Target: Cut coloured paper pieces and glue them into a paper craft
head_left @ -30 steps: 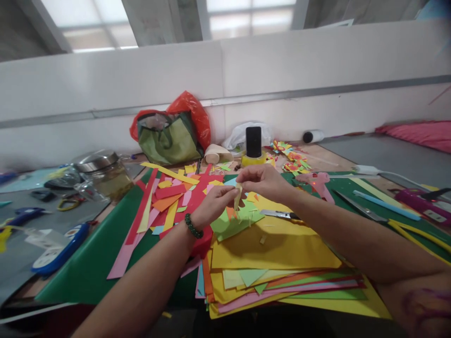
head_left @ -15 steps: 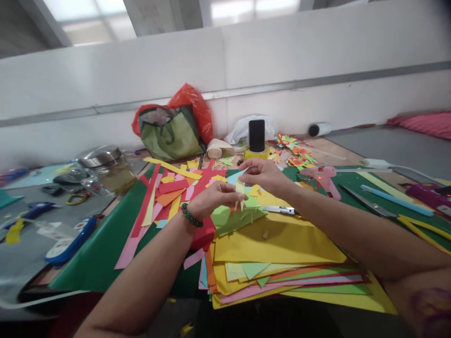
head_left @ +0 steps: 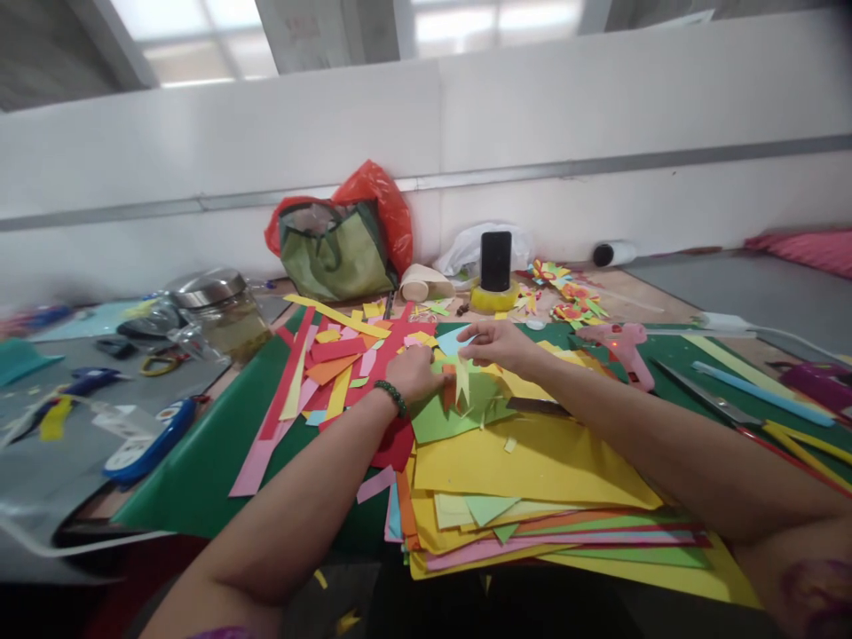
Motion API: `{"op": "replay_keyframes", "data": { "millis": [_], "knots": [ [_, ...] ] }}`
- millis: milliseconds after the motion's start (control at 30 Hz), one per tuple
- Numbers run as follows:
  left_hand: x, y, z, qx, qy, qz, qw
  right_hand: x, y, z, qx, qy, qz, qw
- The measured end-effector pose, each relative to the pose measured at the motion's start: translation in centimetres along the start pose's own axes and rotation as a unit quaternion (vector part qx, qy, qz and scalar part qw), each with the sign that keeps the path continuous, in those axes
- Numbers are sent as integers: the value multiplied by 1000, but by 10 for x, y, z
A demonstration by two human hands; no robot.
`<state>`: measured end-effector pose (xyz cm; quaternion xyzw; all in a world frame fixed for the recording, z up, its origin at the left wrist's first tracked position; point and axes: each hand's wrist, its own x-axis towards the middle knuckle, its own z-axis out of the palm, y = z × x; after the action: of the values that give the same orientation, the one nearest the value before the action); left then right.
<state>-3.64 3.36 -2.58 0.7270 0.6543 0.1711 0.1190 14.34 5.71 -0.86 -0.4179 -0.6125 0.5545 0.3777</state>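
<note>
My right hand (head_left: pixel 502 348) is closed in a pinch on a pale yellow paper strip (head_left: pixel 464 383) with a notched lower end. Close beside that strip hangs an orange paper strip (head_left: pixel 450 387); which hand holds it I cannot tell. My left hand (head_left: pixel 413 373), a green bead bracelet at its wrist, curls over the paper scraps, its fingertips partly hidden. Green paper (head_left: pixel 453 417) with tiny offcuts lies below both hands, on top of yellow sheets (head_left: pixel 525 466). Light blue paper (head_left: pixel 451 343) shows behind the strips.
Red paper (head_left: pixel 392 444) and cut strips lie left. To the right are a pink glue gun (head_left: pixel 626 351), scissors (head_left: pixel 738 413) and a light blue roll (head_left: pixel 762 393). A phone (head_left: pixel 496 261), paper flowers (head_left: pixel 576 302), green bag (head_left: pixel 336 253) and glass jar (head_left: pixel 223 311) stand farther back.
My left hand has moved off the pale yellow strip and curled over the scraps; the strip now hangs at my right hand. An orange strip shows beside it. The view has shifted slightly.
</note>
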Motion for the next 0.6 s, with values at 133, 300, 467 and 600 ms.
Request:
{"op": "replay_keyframes", "data": {
  "millis": [133, 300, 467, 600],
  "knots": [
    [4, 0, 4, -124, -50, 24, 991, 3, 5, -2, -15, -4, -3, 1000],
    [2, 4, -6, -216, -73, 31, 973, 1, 1, -2, -21, 3, 0, 1000],
    [-9, 17, -21, -412, -126, 1, 903, -9, -8, 4, -17, -7, -21, 1000],
    [-16, 26, -23, -447, -169, -28, 878, -17, -14, 7, -39, -36, -75, 996]
  ]
}}
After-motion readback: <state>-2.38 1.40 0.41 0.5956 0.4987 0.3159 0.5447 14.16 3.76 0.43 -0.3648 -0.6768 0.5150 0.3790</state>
